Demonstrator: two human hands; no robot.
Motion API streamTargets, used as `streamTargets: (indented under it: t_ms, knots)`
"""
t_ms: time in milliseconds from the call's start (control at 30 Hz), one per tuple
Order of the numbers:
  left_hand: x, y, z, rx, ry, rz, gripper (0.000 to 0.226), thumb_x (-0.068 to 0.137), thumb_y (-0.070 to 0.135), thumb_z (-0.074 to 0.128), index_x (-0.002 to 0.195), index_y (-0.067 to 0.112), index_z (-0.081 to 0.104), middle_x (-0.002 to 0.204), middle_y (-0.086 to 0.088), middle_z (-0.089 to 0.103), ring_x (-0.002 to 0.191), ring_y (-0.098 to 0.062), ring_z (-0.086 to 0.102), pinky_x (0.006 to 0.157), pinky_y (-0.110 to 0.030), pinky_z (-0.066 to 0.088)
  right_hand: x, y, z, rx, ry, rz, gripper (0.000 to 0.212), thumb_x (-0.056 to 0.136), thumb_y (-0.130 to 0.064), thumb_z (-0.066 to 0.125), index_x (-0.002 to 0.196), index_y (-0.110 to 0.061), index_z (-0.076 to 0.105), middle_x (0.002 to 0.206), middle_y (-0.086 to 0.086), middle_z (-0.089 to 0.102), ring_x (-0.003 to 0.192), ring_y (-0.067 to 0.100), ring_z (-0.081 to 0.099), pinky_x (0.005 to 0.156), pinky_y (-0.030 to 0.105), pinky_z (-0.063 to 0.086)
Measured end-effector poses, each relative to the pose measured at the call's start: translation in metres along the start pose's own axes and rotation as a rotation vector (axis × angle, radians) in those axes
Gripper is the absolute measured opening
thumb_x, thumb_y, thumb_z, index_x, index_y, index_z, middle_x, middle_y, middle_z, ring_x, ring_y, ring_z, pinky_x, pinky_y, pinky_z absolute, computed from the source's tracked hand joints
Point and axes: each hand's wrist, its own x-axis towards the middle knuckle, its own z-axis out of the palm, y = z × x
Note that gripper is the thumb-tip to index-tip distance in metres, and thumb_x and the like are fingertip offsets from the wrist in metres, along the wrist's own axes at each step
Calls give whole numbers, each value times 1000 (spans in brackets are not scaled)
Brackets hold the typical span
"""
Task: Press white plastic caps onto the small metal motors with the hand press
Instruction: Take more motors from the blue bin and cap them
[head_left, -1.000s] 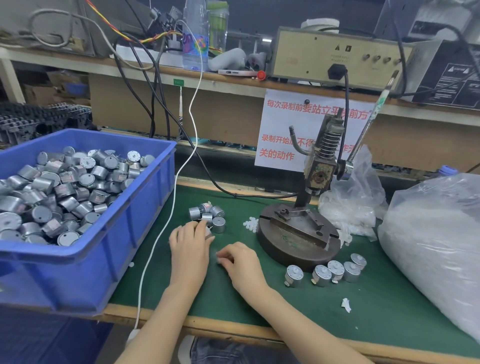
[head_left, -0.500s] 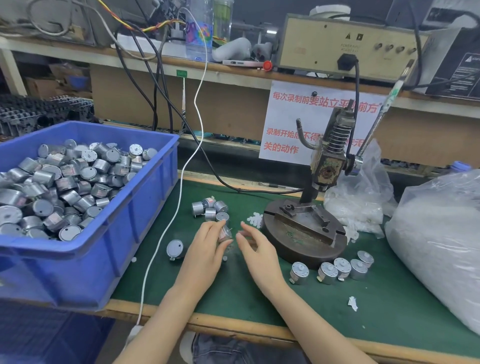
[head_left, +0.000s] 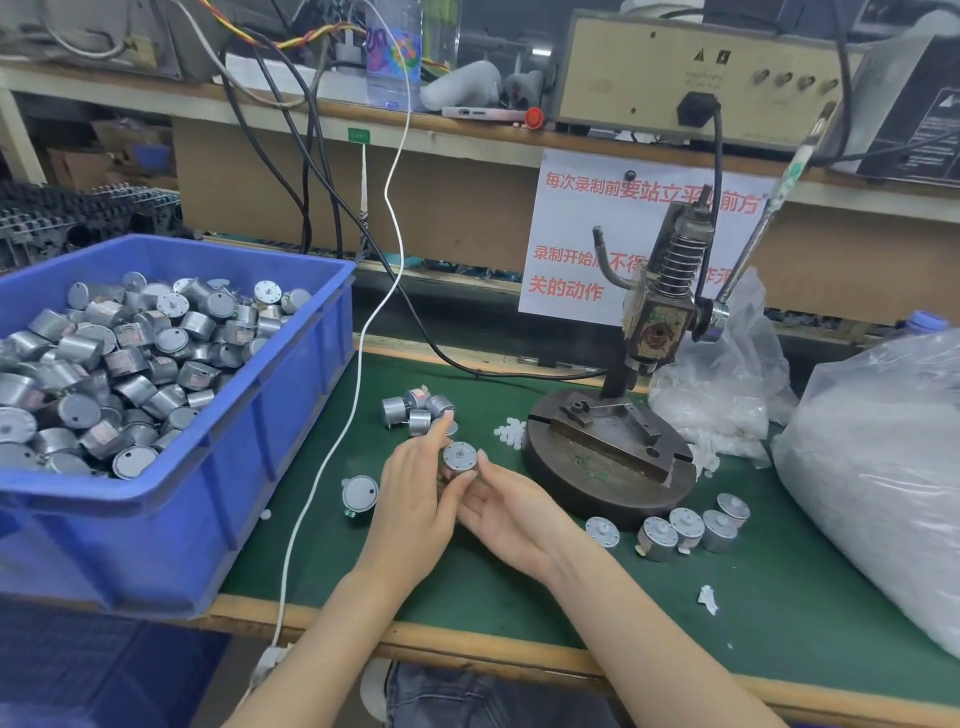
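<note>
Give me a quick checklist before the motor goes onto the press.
1. Motor held: ok, pinched between left hand and right hand, off the mat.
2. Shaft end facing up: ok, the round face with its centre hub shows.
3. Cap seated on the shaft: cannot tell, too small to see.
4. Press base free: ok, nothing sits on the fixture block.
5. Lever raised: ok, it angles up and right, no hand on it.
6. Caps in reach: ok, a small pile lies left of the base.
</note>
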Motion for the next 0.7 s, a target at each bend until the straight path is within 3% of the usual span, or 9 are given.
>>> streamTargets:
  t_ms: [133, 300, 367, 433, 533, 700]
  knots:
    - [-2, 2, -3, 32, -15, 30, 54, 89, 35, 44, 139, 22, 29, 114, 11, 48, 106, -6, 39, 93, -17, 26, 2, 0, -13, -7, 48, -70, 22, 93, -21, 51, 90, -6, 66, 83, 8, 68, 77, 17, 67, 72, 25, 55]
    - [2, -10, -4, -94, 154, -197, 45, 87, 22, 40, 130, 11, 43, 108, 2, 50, 101, -10, 41, 91, -25, 32, 4, 1, -19, -886, 221, -274, 10, 94, -26, 54, 97, -18, 59, 84, -7, 63, 61, -2, 60, 56, 12, 43]
    - [3, -11, -4, -107, 182, -241, 43, 87, 21, 39, 128, 10, 45, 104, 3, 46, 99, -13, 42, 89, -28, 35, 5, 4, -17, -1091, 220, -330, 21, 94, -27, 54, 111, -17, 60, 88, -9, 62, 70, 0, 57, 68, 16, 48]
    - [3, -9, -3, -92, 172, -236, 41, 87, 21, 38, 125, 10, 46, 102, 3, 44, 98, -12, 42, 89, -29, 36, 7, 9, -18, -1311, 208, -390, 35, 96, -28, 50, 129, -19, 54, 100, -1, 61, 89, 10, 55, 86, 21, 43]
    - [3, -8, -3, -95, 173, -245, 39, 88, 21, 37, 122, 9, 48, 102, 3, 43, 96, -13, 44, 87, -28, 36, 7, 14, -20, -1471, 195, -451, 42, 99, -29, 42, 140, -20, 41, 110, 8, 58, 107, 17, 51, 85, 19, 32]
    - [3, -7, -3, -104, 172, -231, 34, 88, 18, 37, 118, 8, 51, 100, 2, 42, 90, -11, 46, 85, -25, 36, 11, 18, -17, -1511, 186, -399, 43, 101, -31, 36, 143, -23, 36, 115, 7, 56, 113, 19, 49, 88, 24, 33]
